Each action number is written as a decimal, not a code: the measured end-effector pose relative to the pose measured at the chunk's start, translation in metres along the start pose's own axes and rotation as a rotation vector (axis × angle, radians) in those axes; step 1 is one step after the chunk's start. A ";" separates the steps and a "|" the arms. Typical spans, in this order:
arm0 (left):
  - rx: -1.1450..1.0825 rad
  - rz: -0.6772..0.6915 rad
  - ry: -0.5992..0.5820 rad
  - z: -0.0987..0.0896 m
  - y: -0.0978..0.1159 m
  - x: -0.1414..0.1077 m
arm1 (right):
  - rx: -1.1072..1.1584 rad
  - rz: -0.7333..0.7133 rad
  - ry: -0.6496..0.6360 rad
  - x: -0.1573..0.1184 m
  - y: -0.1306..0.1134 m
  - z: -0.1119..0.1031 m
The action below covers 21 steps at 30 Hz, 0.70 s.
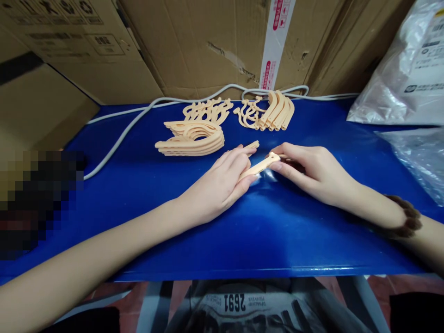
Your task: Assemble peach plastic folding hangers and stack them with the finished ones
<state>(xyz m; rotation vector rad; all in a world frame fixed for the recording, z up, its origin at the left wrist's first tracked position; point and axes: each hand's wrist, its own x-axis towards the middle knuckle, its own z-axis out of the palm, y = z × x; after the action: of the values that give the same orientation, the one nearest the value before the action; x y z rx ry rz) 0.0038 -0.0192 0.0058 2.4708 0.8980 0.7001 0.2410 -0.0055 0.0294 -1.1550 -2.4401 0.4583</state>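
Near the middle of the blue table, my left hand [231,178] is closed on a cream plastic piece [258,167] that slants up to the right. The thumb and index finger of my right hand [308,171] pinch the far end of this same piece. Part of the piece is hidden under my left fingers. Beyond my left hand lies a nested stack of cream curved arms [194,145]. Behind that stack are several cream hooks [208,111]. Further right, smaller cream hooks [248,115] lie beside a row of curved cream pieces [277,111].
Behind the blue table [222,245], cardboard boxes [215,46] stand like a wall. A white cable [138,118] runs along the back and left. Plastic bags [405,78] lie at the right. An open box [38,111] stands at the left.
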 end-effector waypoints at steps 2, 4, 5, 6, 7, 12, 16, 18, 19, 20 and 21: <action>-0.012 -0.007 0.013 -0.001 0.001 0.000 | 0.010 -0.011 -0.004 0.001 0.000 -0.001; -0.020 -0.018 0.013 -0.001 0.001 0.001 | 0.025 -0.010 -0.002 0.001 0.000 -0.002; -0.026 -0.023 0.013 -0.001 0.001 0.001 | 0.032 -0.007 0.001 0.001 0.000 -0.002; -0.031 -0.027 0.014 -0.001 0.001 0.000 | 0.038 -0.003 0.004 0.001 0.000 -0.002; -0.037 -0.031 0.012 -0.001 0.001 0.000 | 0.043 0.000 0.006 0.001 0.000 -0.002; -0.071 -0.047 0.013 -0.001 -0.001 -0.001 | 0.080 0.006 -0.009 0.001 0.002 -0.002; -0.052 -0.011 0.008 -0.002 -0.003 -0.001 | 0.081 0.012 -0.010 0.000 0.005 -0.002; -0.012 0.011 0.003 -0.002 -0.004 0.000 | 0.076 0.003 0.021 0.000 0.006 -0.002; 0.008 0.018 -0.001 -0.002 -0.004 0.000 | 0.062 -0.007 0.034 0.000 0.006 -0.002; 0.027 0.022 -0.008 -0.002 -0.005 0.000 | 0.039 -0.021 0.042 0.000 0.006 -0.002; 0.042 0.023 -0.018 -0.002 -0.005 0.000 | 0.013 -0.034 0.037 0.000 0.005 -0.002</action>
<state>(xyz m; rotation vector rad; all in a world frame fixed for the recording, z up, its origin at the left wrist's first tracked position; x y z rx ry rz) 0.0007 -0.0155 0.0047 2.5236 0.8880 0.6726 0.2456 -0.0027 0.0291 -1.1056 -2.4173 0.4382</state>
